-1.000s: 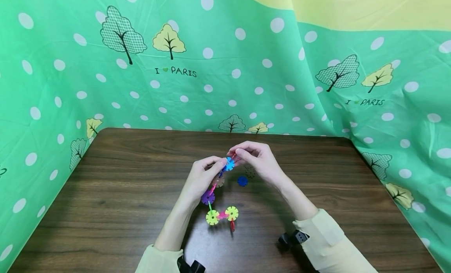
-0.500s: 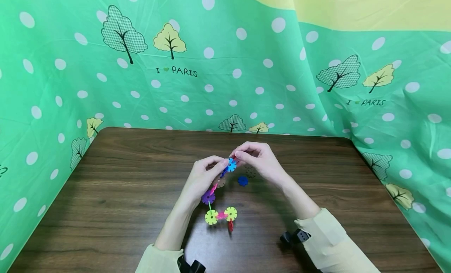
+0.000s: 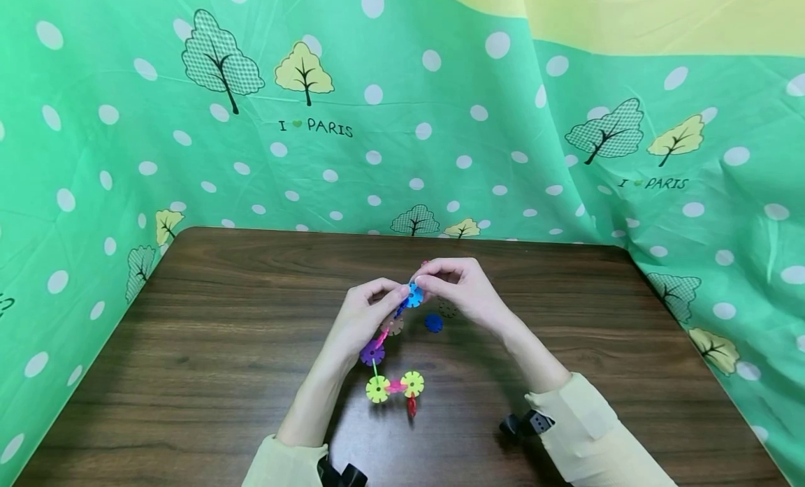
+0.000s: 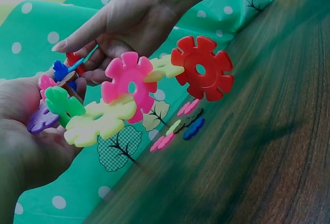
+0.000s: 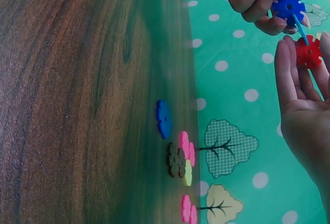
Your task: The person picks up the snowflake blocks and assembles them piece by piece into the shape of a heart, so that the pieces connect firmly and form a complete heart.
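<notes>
My left hand (image 3: 361,319) holds a chain of interlocking flower-shaped plastic discs near its upper end, pinching around the blue disc (image 5: 280,8). From there the chain hangs past a purple disc (image 3: 372,352) and yellow-green discs (image 3: 378,390) to a red disc (image 4: 215,69) at its lower end. A light blue disc (image 3: 413,295) shows between the hands. Thumb and fingers of my right hand (image 3: 462,288) hold another red disc (image 5: 304,53), which touches the light blue one and looks slotted into it. Fingers partly hide this joint in the head view.
A loose blue disc (image 5: 164,121) lies on the brown wooden table (image 3: 220,375), near a dark brown disc (image 5: 175,161), pink discs (image 5: 185,144) and a yellow one (image 5: 188,175). Behind the table hangs a green dotted cloth (image 3: 390,151).
The right hand has lowered slightly and its fingers have shifted on the red disc, whose edge now shows above them. The left hand has stayed almost still, with the chain swaying a little.
</notes>
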{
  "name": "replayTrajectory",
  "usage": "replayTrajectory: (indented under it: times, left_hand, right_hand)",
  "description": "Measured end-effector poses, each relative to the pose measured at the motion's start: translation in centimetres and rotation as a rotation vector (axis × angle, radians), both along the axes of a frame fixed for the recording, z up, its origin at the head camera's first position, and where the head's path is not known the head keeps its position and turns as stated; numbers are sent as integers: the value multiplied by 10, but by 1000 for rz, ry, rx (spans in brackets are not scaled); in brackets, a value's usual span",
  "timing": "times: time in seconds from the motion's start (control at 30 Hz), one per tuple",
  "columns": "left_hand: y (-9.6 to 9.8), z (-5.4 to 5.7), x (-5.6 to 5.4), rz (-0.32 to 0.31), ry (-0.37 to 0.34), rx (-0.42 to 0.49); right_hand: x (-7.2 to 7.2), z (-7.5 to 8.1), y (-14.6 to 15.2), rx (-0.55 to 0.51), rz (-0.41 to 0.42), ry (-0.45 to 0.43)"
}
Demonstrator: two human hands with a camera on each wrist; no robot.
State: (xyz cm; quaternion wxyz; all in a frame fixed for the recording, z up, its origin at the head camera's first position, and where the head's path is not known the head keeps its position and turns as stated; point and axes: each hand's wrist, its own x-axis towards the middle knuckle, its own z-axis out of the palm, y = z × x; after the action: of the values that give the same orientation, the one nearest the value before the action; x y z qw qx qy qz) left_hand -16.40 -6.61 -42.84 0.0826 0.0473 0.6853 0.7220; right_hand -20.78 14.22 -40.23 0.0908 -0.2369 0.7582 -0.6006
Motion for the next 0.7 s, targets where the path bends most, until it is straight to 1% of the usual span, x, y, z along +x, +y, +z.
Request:
replayTrajectory:
  times: [0.13, 0.37, 0.57, 0.7]
  left_hand:
    - [0, 0, 0, 1, 6, 1]
    - [0, -1, 0, 6, 7, 13]
    - [0, -1, -1, 31, 1, 15]
    - [-1, -2, -1, 41, -3, 21]
  right_hand:
    - [-1, -2, 0, 0, -5, 11]
    - [-1, -3, 0, -44, 16, 5]
    - [-1, -4, 2, -60, 6, 12]
    - [-2, -6, 3, -87, 6, -4]
